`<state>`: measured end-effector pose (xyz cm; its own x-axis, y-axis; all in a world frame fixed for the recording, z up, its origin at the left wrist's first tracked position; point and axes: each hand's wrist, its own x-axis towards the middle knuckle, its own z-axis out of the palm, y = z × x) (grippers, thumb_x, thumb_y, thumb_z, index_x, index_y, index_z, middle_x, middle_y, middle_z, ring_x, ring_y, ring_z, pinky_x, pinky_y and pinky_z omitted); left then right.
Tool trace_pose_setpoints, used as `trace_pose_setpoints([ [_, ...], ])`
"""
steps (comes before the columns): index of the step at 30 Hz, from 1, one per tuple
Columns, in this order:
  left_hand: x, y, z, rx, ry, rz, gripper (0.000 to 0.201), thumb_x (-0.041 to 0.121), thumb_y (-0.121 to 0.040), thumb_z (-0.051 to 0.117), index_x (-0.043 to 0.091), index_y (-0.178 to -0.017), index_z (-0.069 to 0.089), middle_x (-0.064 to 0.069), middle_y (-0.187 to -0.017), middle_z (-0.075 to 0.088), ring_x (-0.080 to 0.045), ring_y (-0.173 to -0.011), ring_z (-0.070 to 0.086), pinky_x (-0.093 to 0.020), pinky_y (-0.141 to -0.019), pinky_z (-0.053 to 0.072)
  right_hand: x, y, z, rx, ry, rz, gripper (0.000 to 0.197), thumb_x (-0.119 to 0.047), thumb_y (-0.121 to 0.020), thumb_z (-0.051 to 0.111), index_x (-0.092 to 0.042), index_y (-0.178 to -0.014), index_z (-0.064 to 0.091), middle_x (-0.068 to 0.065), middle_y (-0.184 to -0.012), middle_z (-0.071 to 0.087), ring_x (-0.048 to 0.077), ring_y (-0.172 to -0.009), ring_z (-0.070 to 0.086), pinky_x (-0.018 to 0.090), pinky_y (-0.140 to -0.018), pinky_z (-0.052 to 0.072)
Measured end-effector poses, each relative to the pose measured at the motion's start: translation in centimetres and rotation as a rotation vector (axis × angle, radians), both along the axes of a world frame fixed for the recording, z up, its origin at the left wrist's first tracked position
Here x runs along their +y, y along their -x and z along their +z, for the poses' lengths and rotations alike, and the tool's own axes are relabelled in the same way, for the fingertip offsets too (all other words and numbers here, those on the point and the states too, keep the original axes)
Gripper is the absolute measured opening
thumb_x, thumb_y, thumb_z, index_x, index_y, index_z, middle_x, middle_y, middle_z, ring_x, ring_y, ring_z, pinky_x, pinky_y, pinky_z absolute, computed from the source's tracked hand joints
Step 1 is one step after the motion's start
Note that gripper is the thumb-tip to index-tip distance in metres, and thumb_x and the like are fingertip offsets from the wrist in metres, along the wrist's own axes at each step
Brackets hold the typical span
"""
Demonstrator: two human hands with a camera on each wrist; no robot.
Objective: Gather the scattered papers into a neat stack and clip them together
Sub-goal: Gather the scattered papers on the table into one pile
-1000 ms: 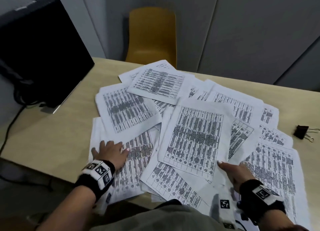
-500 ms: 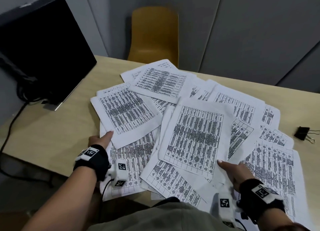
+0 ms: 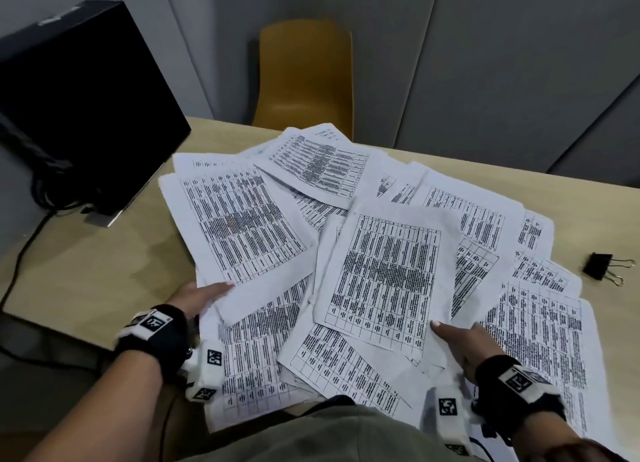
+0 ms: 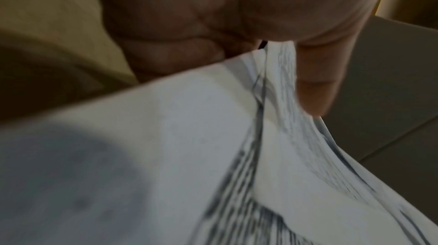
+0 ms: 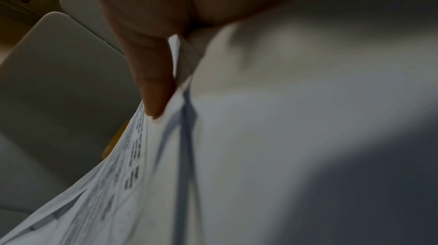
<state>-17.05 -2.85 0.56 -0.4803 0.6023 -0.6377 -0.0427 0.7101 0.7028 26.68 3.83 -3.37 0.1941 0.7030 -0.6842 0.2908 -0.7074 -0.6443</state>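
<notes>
Several printed sheets [image 3: 388,274] lie fanned over the wooden table [image 3: 86,271]. My left hand [image 3: 204,297] pinches the near edge of the left-hand sheets [image 3: 239,226], thumb on top and fingers hidden beneath. In the left wrist view the thumb [image 4: 315,80] presses on lifted, curved paper [image 4: 166,136]. My right hand [image 3: 460,344] pinches the near right corner of the middle sheets the same way. The right wrist view shows its thumb [image 5: 151,80] on the paper's edge [image 5: 284,136]. A black binder clip [image 3: 602,267] lies apart on the table at the right.
A black monitor [image 3: 79,98] stands at the table's far left, with a cable [image 3: 20,264] running off the left edge. A yellow chair [image 3: 304,80] is behind the table. Some sheets overhang the near edge by my body.
My left hand has gone from lying flat on the papers to gripping the left sheets' near edge, and those sheets have shifted up and left. The right hand has stayed put.
</notes>
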Motion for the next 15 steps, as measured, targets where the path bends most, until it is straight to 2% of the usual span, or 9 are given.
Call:
trace_pose_setpoints([
  [2,0.1,-1.1,-0.6,0.096,0.010,-0.029,0.044,0.015,-0.085,0.065,-0.004,-0.122,0.054,-0.009,-0.120,0.059,-0.030,-0.117,0.054,-0.034,-0.100,0.035,0.2,-0.2,-0.3,-0.017,-0.008,0.012,0.050,-0.034,-0.071,0.077,-0.017,-0.060,0.031,-0.007,-0.019,0.034,0.001,-0.015,0.029,0.015,-0.039,0.025],
  [6,0.4,-1.6,0.9,0.218,-0.077,-0.064,0.029,0.010,-0.088,0.060,-0.002,-0.114,0.061,-0.010,-0.113,0.063,-0.027,-0.103,0.060,-0.035,-0.097,0.040,0.2,-0.1,-0.2,-0.041,-0.002,0.029,0.051,-0.033,-0.074,0.075,-0.015,-0.058,0.030,-0.008,-0.019,0.029,0.006,-0.015,0.023,0.015,-0.039,0.021],
  [10,0.2,-0.3,5.3,0.243,-0.216,-0.007,0.027,0.009,-0.088,0.059,0.001,-0.113,0.061,-0.010,-0.114,0.064,-0.027,-0.102,0.060,-0.044,-0.102,0.040,0.0,-0.1,-0.2,0.001,0.047,-0.007,0.057,-0.041,-0.065,0.078,-0.022,-0.059,0.025,-0.010,-0.017,0.031,0.001,-0.014,0.026,0.021,-0.046,0.021],
  [11,0.0,0.1,6.5,0.243,-0.260,0.008,0.024,0.010,-0.088,0.060,0.003,-0.111,0.063,-0.011,-0.112,0.065,-0.027,-0.102,0.061,-0.046,-0.102,0.041,0.0,-0.1,-0.1,-0.005,0.041,0.008,0.060,-0.043,-0.063,0.079,-0.022,-0.059,0.023,-0.010,-0.017,0.030,0.001,-0.013,0.026,0.020,-0.046,0.021],
  [13,-0.3,0.4,9.2,0.235,-0.343,0.024,0.014,0.015,-0.086,0.062,0.013,-0.099,0.066,-0.008,-0.103,0.069,-0.029,-0.101,0.063,-0.050,-0.100,0.042,0.1,-0.2,-0.5,-0.016,0.039,-0.009,0.061,-0.041,-0.067,0.078,-0.021,-0.059,0.021,-0.009,-0.016,0.030,0.001,-0.014,0.027,0.018,-0.043,0.024],
  [15,-0.5,-0.3,11.7,0.236,-0.438,0.009,0.006,0.017,-0.085,0.063,0.017,-0.090,0.067,0.002,-0.092,0.073,-0.025,-0.095,0.066,-0.044,-0.097,0.044,0.2,-0.2,-0.5,-0.027,0.041,-0.008,0.061,-0.041,-0.067,0.078,-0.022,-0.059,0.020,-0.008,-0.016,0.030,0.001,-0.014,0.027,0.018,-0.042,0.025],
])
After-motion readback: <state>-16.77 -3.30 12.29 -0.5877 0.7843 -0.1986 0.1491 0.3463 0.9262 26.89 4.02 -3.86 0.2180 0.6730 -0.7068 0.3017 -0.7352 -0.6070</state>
